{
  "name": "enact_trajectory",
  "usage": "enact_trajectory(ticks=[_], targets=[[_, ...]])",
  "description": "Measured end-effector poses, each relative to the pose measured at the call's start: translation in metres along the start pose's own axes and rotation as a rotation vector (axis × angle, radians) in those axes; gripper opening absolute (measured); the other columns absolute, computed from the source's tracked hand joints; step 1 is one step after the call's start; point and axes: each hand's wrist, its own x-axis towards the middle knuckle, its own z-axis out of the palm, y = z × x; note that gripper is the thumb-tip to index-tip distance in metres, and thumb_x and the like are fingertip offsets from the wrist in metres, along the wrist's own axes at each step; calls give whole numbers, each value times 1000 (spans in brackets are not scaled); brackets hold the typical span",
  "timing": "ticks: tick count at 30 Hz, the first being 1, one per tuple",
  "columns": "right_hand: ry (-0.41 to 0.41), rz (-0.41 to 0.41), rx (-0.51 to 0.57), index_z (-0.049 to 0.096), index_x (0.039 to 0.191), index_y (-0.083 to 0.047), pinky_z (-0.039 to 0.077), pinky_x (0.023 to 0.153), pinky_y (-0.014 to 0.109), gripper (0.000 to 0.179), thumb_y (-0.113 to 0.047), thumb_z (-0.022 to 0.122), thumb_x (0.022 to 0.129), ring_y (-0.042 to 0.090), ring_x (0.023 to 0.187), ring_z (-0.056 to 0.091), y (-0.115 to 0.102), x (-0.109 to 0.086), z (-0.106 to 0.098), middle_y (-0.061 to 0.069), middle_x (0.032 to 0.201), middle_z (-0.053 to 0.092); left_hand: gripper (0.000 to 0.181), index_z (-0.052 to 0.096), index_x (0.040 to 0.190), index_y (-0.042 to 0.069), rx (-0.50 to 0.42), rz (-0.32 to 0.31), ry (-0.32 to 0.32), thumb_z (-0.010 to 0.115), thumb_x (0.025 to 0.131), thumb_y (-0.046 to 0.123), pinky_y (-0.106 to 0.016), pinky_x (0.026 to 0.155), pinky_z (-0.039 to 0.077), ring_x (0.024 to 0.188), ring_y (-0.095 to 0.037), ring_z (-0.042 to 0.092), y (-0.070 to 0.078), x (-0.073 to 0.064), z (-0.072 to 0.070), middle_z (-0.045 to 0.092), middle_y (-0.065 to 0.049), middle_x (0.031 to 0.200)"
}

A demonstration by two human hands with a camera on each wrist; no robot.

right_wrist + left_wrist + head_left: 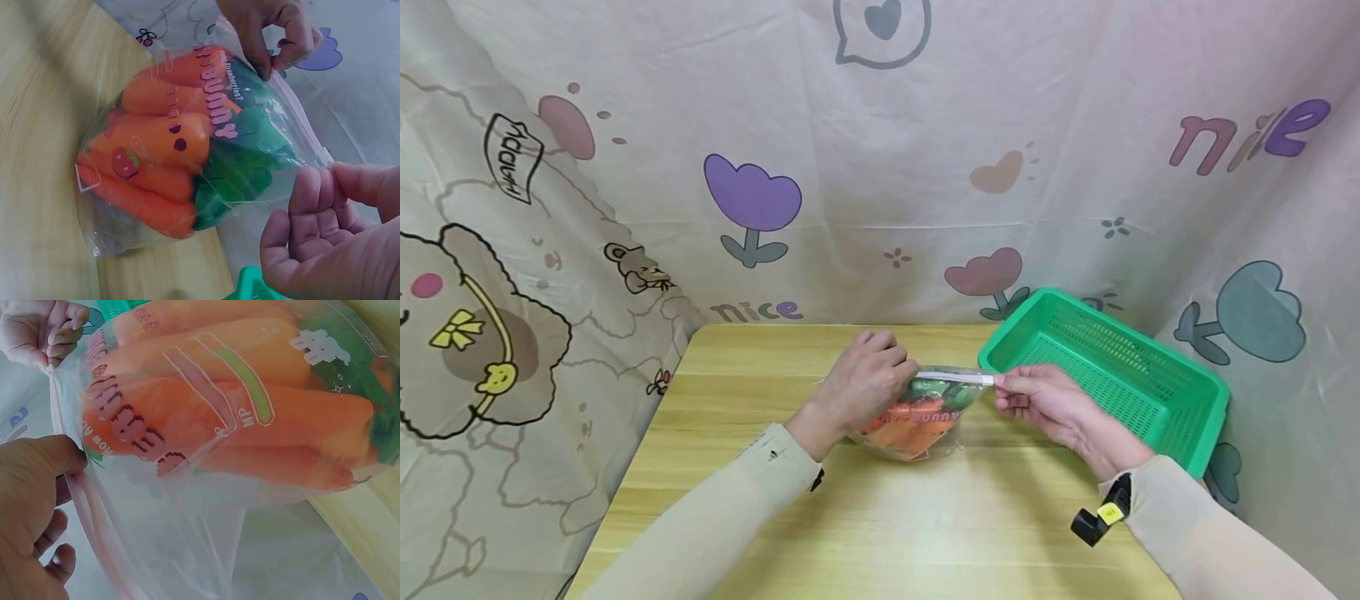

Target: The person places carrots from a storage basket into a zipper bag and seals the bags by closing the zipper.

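Note:
A clear printed zip bag (917,421) holds several orange carrots (165,134) with green tops, which look like toys. My left hand (868,375) pinches the bag's top edge along the zip strip, thumb and forefinger on it in the left wrist view. At the other end of the strip, my right hand (1048,404) pinches the corner by the white slider (325,156) between thumb and forefinger. The strip runs taut between both hands, and the bag hangs below it, close over the wooden table (880,533).
Behind my right hand, a green plastic basket (1213,408) with perforated sides stands at the table's right back. A printed curtain (880,167) with flowers and cartoon animals hangs along the back and sides.

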Motion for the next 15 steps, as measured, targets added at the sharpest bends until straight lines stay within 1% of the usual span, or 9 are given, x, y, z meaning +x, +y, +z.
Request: enact_trajectory(ticks=[2,5,10,12,15], targets=[[-13,-5,8,65,103,-3,59,83,28,9,-8,58,105,13,83,69,0,0,1,3,91,69,15,78,107,19,-8,-1,3,80,93,24,-31,79,44,98,-21,61,0,0,0,77,2,100],[-22,-7,25,62,108,1,59,85,29,12,-8,55,106,14,84,68,1,0,4,3,91,68,15,77,107,18,-26,-9,-2,79,93,23,-31,78,45,97,-21,61,1,0,0,77,1,100],[-9,-18,-12,58,112,5,59,85,29,16,-7,52,105,14,83,66,2,-1,12,4,92,64,12,76,104,17,-53,-38,-7,77,93,21,-30,76,44,94,-19,61,1,0,-1,77,1,99],[-5,-21,-28,58,110,4,59,85,28,14,-7,51,105,14,84,65,3,-1,13,4,92,63,11,76,103,18,-40,-35,0,78,93,21,-31,76,44,94,-19,61,1,-1,-2,77,2,99],[13,-16,-12,59,109,4,60,87,30,14,-6,50,104,15,85,67,5,0,14,4,92,65,13,76,105,20,-7,-4,11,79,92,22,-32,78,44,96,-20,60,2,-3,-1,77,3,99]])
